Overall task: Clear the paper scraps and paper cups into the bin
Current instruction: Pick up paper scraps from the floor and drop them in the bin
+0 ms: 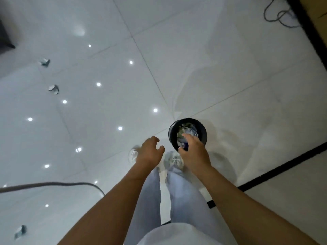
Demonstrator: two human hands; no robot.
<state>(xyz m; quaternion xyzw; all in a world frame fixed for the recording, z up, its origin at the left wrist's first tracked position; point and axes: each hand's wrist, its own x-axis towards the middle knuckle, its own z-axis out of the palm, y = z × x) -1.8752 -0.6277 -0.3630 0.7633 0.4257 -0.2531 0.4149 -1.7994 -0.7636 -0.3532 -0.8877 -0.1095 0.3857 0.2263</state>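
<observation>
Bin (169,133) upright, mouth up, right hand (193,152) holding scrap (184,146) over it, left hand (150,152) loosely open.

Floor (194,59): large white tiles, highly glossy, mirroring ceiling lights; thin grout lines.
Bin (170,133): black, smooth, probably plastic; slight sheen on rim.
Bin contents (187,128): crumpled paper, white and printed, matt.
Scraps on floor (54,89): creased paper, dull.
Trousers (184,197): pale blue cloth, matt, denim-like.
Cable (53,183): grey, smooth sheath.
Border strip (283,167): black, matt.
</observation>
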